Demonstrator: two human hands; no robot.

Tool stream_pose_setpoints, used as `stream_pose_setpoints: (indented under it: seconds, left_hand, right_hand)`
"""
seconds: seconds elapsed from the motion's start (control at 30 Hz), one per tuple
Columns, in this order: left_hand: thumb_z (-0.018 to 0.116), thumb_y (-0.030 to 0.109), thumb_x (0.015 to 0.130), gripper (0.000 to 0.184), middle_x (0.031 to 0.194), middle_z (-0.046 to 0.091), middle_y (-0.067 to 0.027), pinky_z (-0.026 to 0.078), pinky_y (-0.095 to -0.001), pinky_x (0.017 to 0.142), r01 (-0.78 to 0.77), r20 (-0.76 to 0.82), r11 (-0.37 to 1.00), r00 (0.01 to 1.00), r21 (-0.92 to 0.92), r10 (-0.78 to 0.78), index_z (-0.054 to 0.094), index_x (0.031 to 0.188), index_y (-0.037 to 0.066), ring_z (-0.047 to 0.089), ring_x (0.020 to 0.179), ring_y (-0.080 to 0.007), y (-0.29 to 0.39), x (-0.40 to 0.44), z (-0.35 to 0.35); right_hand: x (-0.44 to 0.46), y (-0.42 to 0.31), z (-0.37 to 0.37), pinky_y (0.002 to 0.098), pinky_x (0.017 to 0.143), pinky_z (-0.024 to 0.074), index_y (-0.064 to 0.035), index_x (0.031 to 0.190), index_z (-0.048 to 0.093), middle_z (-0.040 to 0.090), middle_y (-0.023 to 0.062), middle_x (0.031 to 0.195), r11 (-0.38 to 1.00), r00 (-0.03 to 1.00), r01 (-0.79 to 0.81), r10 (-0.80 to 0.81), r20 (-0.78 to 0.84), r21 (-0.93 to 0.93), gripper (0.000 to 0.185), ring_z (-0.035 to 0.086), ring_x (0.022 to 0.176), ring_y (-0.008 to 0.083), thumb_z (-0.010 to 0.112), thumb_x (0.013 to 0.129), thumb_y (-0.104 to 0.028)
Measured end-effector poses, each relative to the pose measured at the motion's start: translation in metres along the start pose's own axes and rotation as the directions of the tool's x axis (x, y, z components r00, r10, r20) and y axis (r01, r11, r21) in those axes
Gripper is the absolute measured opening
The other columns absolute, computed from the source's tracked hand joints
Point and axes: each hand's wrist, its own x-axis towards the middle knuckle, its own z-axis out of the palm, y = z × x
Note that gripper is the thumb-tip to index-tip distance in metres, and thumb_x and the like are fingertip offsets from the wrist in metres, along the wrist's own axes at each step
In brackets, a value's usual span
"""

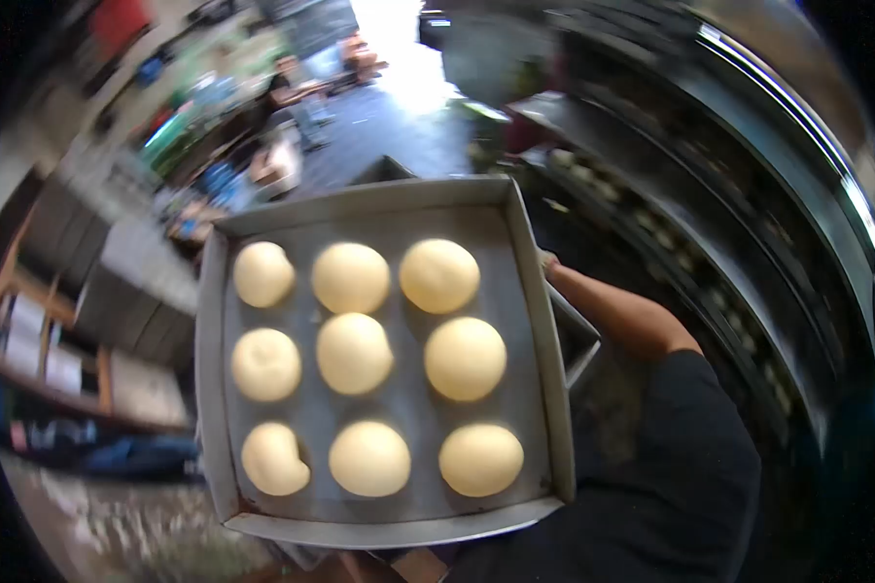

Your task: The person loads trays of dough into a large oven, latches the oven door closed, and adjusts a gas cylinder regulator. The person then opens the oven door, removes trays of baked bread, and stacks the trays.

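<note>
A square metal baking tray (413, 533) with raised sides fills the middle of the head view. Several round, pale yellow dough balls (464, 359) lie on it in rows, spaced apart for the most part. Two on the left have a notch in the side, and one has a dimple on top. At the tray's right side is my right hand (550, 262), closed on the edge, its fingers mostly hidden. Metal corners of another tray or pan (576, 340) stick out from underneath. I cannot see my left hand; the tray covers the area below it.
On the right stands a long dark rack (690, 194) with rows of pale round pieces on its shelves. People (297, 92) sit near a cluttered area at the back left. Wooden shelving (68, 321) is on the left. The surroundings are blurred.
</note>
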Motion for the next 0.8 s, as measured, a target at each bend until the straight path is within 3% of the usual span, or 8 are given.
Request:
stream_pose_setpoints:
  seconds: [0.17, 0.4, 0.6, 0.8]
  left_hand:
    - [0.052, 0.035, 0.123, 0.048, 0.154, 0.074, -0.0143, 0.052, -0.0467, 0.126, 0.180, 0.284, 0.955, 0.927, 0.235, -0.244, 0.069, 0.155, 0.003, 0.064, 0.144, -0.0285, -0.109, 0.052, 0.163]
    - [0.052, 0.033, 0.123, 0.046, 0.153, 0.075, -0.0142, 0.053, -0.0454, 0.124, 0.260, 0.517, 0.833, 0.683, 0.488, -0.516, 0.071, 0.153, 0.003, 0.065, 0.143, -0.0268, -0.350, 0.042, 0.434]
    - [0.053, 0.030, 0.122, 0.045, 0.151, 0.077, -0.0141, 0.053, -0.0443, 0.123, 0.160, 0.630, 0.753, 0.455, 0.638, -0.630, 0.073, 0.151, 0.002, 0.066, 0.142, -0.0254, -0.565, -0.013, 0.660]
    - [0.054, 0.028, 0.122, 0.043, 0.150, 0.078, -0.0139, 0.054, -0.0432, 0.122, -0.148, 0.677, 0.662, 0.219, 0.735, -0.703, 0.074, 0.149, 0.002, 0.067, 0.142, -0.0239, -0.715, -0.088, 0.827]
  right_hand:
    - [-0.196, 0.016, -0.216, 0.0420, 0.112, 0.0561, -0.0050, 0.146, 0.074, 0.078, 0.0135, 0.141, 0.993, 0.898, 0.092, -0.053, -0.438, 0.068, 0.046, 0.074, 0.126, 0.0288, 0.054, 0.119, -0.036]
    - [-0.474, 0.088, -0.419, 0.0431, 0.110, 0.0572, -0.0048, 0.143, 0.076, 0.079, 0.0144, 0.138, 0.964, 0.524, 0.228, -0.003, -0.852, 0.137, 0.044, 0.075, 0.124, 0.0303, 0.055, 0.119, -0.035]
    - [-0.660, 0.193, -0.501, 0.0440, 0.108, 0.0582, -0.0046, 0.141, 0.078, 0.080, 0.0151, 0.135, 0.912, 0.145, 0.374, 0.122, -0.982, 0.169, 0.044, 0.075, 0.122, 0.0315, 0.055, 0.118, -0.035]
    - [-0.770, 0.307, -0.543, 0.0450, 0.106, 0.0591, -0.0044, 0.138, 0.079, 0.082, 0.0158, 0.132, 0.889, -0.117, 0.437, 0.205, -0.972, 0.135, 0.043, 0.076, 0.120, 0.0327, 0.056, 0.117, -0.034]
